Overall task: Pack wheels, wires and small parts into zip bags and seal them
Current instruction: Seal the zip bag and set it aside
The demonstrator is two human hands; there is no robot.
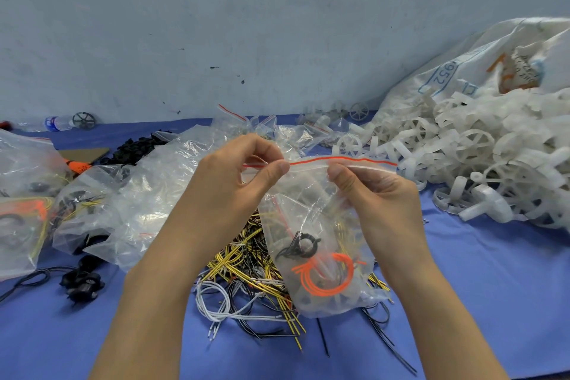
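Over the wire pile [262, 281] at mid worktop [478, 302], both hands hold a filled zip bag [324, 256] up by its red-lined zip strip [339, 160], w/ the bag body hanging below. Left hand [234, 182] pinches the strip near its left end, thumb & forefinger clamped together on it; right hand [379, 197] pinches just beside, thumb in front, other fingers curled behind the plastic. Inside the bag: orange loops [324, 274], a black ring part [303, 244], yellow wires, and what looks like a white wheel at the bottom, tho that's hard to make out thru the film. Judging by the pose, sealing is underway, w/ the stretch right of the right thumb prob. not yet pressed shut; can't tell for sure. Risks from here: 1) tracks misaligned, so if the 2 lips aren't matched before sliding along, the zip closes only in patches & parts leak out later; 2) a wire end or fold of film riding up into the strip would block the seal, since contents are springy & could push up; 3) trapped air leaves the bag puffy, so it may pop open when stacked; 4) grip slips on slick plastic & the bag drops into the loose wires below, tangling or spilling. Nearby, empty bags [160, 182] sit to the left, white wheels [462, 163] heaped to the right, so a spill would mix back into stock
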